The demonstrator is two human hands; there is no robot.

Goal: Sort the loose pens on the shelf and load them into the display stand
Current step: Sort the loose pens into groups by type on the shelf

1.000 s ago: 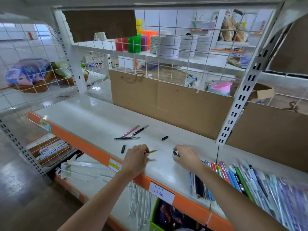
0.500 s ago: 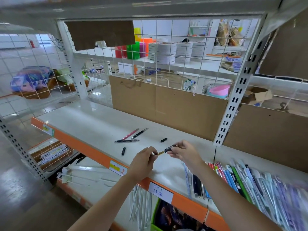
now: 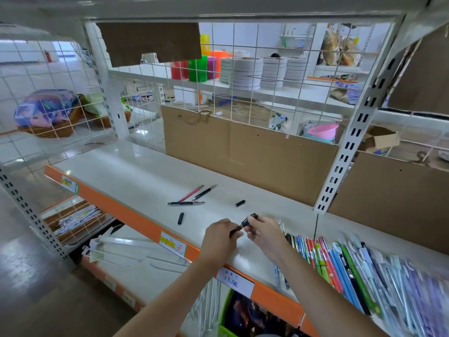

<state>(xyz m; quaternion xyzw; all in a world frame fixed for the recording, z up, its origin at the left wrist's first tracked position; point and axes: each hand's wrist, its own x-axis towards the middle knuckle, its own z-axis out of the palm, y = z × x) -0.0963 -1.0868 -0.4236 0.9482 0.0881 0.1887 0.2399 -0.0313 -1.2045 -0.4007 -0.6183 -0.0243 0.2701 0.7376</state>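
Note:
My left hand (image 3: 220,235) grips the barrel of a dark pen (image 3: 237,229) just above the white shelf (image 3: 126,176). My right hand (image 3: 263,233) pinches a black cap (image 3: 249,220) that sits on the pen's tip end. Farther back on the shelf lie a pink pen (image 3: 190,193), a black pen (image 3: 204,192) beside it, and a third dark pen (image 3: 185,203) lying crosswise. Two loose black caps rest apart: one cap (image 3: 240,203) behind my hands, another cap (image 3: 180,218) near the front edge.
A row of packaged pens (image 3: 352,268) fills the shelf at the right. Cardboard (image 3: 243,152) lines the back under a wire grid. A slotted white upright (image 3: 345,152) stands at the right. The orange shelf lip (image 3: 136,220) carries price labels.
My right hand picked a black cap off the shelf and brought it to the pen in my left hand. Both hands rose and met; the cap now sits on the pen's tip.

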